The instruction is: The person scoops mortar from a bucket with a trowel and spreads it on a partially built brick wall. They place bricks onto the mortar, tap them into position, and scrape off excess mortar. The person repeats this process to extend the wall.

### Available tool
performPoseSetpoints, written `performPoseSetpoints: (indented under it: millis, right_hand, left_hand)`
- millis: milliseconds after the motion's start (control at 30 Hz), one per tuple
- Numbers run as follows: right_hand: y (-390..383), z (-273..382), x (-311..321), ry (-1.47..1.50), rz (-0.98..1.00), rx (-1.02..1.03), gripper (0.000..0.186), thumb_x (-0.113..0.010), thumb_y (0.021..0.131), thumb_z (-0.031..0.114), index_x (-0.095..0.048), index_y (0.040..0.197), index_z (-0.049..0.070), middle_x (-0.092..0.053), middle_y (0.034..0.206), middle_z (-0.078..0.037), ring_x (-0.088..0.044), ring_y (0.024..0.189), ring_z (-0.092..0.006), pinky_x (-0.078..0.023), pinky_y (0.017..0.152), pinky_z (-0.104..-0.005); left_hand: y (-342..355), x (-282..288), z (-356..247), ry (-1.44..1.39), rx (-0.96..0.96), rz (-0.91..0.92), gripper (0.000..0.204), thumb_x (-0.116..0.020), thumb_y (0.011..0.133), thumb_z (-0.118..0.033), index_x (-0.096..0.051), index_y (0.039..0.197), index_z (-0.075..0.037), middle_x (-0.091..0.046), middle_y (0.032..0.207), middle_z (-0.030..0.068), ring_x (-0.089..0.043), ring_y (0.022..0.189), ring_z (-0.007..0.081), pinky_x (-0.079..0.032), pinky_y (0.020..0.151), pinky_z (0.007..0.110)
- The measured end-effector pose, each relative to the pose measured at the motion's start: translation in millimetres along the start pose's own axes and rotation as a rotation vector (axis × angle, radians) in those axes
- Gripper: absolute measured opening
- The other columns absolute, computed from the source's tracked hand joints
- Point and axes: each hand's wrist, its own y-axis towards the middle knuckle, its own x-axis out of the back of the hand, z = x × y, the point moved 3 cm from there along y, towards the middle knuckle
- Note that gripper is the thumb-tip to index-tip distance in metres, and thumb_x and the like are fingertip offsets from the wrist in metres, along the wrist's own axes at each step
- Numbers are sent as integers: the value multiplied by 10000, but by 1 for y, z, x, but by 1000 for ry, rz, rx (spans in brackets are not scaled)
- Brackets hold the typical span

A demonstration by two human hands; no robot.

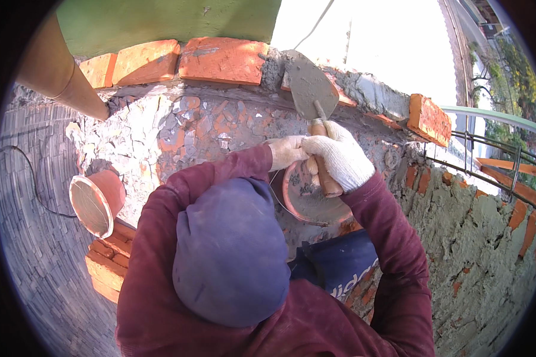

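My right hand (339, 156), in a white knit glove, is wrapped round the wooden handle of a trowel (311, 88). The trowel's grey, mortar-smeared blade points away from me, over the mortar (272, 68) on the brick course. My left hand (287, 151), also gloved, is closed and meets the right hand's fingers beside the handle; what it grips, if anything, is hidden. Just below both hands stands a reddish bucket (287, 189) with grey mortar inside and a thin wire at its left side. Left of the blade lie laid orange bricks (223, 61).
One brick (429, 120) stands at the course's right end, near bare steel bars (488, 166). A tan pipe (71, 77) rises at far left. Another bucket (96, 202) and stacked bricks (108, 262) are at left. A mortar-smeared brick wall (464, 256) runs along the right.
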Motion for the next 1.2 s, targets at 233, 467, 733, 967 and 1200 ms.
performPoseSetpoints:
  millis: [233, 467, 733, 967, 1200]
  right_hand:
    - [2, -23, 35, 148, 172, -70, 281, -634, 1034, 268, -592, 1184, 35, -597, 807, -25, -583, 576, -125, -504, 500, -281]
    - [-79, -28, 76, -870, -231, 446, 460, -708, 958, 245, -598, 1299, -44, -670, 883, -190, -696, 808, -295, -552, 775, -413]
    - [-134, -135, 117, -1317, -258, 228, 388, -689, 860, 66, -559, 1224, 31, -669, 943, -196, -702, 860, -405, -577, 717, -489]
    - [-126, -206, 107, -1644, -166, 186, 593, -656, 902, 111, -466, 1444, -40, -639, 1025, -157, -736, 801, -303, -608, 654, -436]
    - [-120, -180, 128, -1556, -423, -57, 610, -634, 937, 112, -420, 1460, -118, -690, 1000, -211, -761, 826, -343, -615, 679, -429]
  left_hand:
    - [5, -13, -18, 126, 85, 71, 311, -627, 1094, -253, -607, 1317, -37, -667, 1206, 22, -586, 1138, 100, -478, 1016, 300]
    - [9, -2, -35, -38, 84, 42, 193, -621, 1079, -197, -667, 1178, -38, -681, 1080, 6, -625, 1011, 97, -539, 915, 307]
    - [32, -16, -54, 209, 33, 145, 217, -643, 1066, -228, -658, 1181, -46, -660, 1053, -9, -591, 969, 91, -512, 878, 287]
    - [59, -80, -87, 810, -3, 250, 290, -663, 1032, -321, -658, 940, -46, -559, 872, -12, -510, 853, 90, -464, 790, 305]
    - [69, -139, -93, 1137, -47, 305, 418, -641, 1022, -447, -629, 924, -41, -591, 842, 99, -569, 808, 215, -469, 772, 388]
